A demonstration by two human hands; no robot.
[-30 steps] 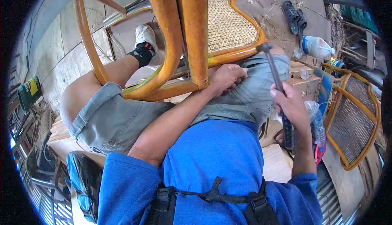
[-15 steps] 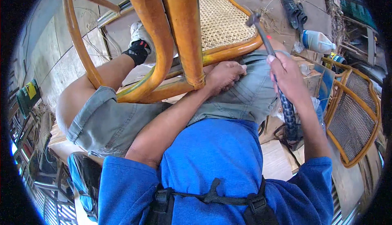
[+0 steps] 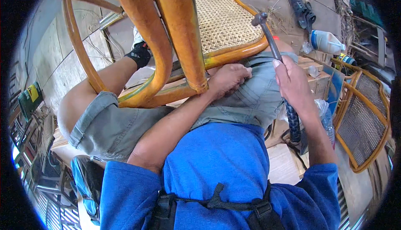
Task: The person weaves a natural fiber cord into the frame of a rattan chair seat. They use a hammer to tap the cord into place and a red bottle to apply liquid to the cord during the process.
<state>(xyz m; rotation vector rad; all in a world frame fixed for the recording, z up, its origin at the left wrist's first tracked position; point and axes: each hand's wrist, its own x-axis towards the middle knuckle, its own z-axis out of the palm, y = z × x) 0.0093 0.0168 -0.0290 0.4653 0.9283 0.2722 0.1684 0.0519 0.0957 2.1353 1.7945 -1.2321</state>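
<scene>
My right hand [image 3: 295,81] is wrapped round a hammer [image 3: 272,42] with a dark metal head and a black textured grip. Its head points up and away, just right of a woven cane panel [image 3: 219,19]. The panel belongs to an orange-brown rattan chair frame [image 3: 179,29], whose thick poles lean across my lap. My left hand [image 3: 229,78] rests on my right thigh with curled fingers, its wrist beside the lower end of a pole. Whatever those fingers hold, if anything, is hidden.
At the right, another cane-and-rattan piece [image 3: 363,117] leans by a wooden box. A white plastic jug [image 3: 328,42] and dark shoes [image 3: 303,12] lie on the far right floor. A blue-and-black bag [image 3: 85,188] is at the lower left; a dark green-and-yellow container [image 3: 30,99] stands far left.
The chair's poles have shifted slightly left. The hammer has turned a little in my right hand, its grip end moving slightly left. My left hand stays nearly in place.
</scene>
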